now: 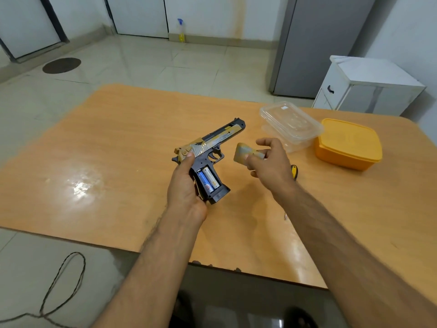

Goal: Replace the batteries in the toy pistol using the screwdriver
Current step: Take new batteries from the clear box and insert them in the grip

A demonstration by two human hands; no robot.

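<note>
While the left hand [183, 183] grips the toy pistol [208, 157] by its handle, fingers curled round the back of the grip and thumb laid up along the rear of the slide, the muzzle points toward two o'clock, above the orange-brown table [118, 150]. With its grip panel off, the battery compartment lies open, and two batteries [208, 178] sit side by side inside it, one blue, one white and gold. At three o'clock from the pistol, just beside it but apart, the right hand [269, 162] pinches the tan battery cover [246, 153] between thumb and fingers, with the forefinger arched loosely over it. Behind the right wrist, at four o'clock from that hand, the yellow and black handle of the screwdriver [294, 171] shows on the table; most of it is hidden. Farther off at two o'clock stands a clear plastic container [290, 124] with its lid on, and just beside it, at three o'clock, a yellow lidded container [348, 144]. Past the table's far edge, at one o'clock, stands a white cabinet [369, 86] beside a grey refrigerator [314, 43]. Against the far wall at twelve o'clock stands a spray bottle [181, 30].
</note>
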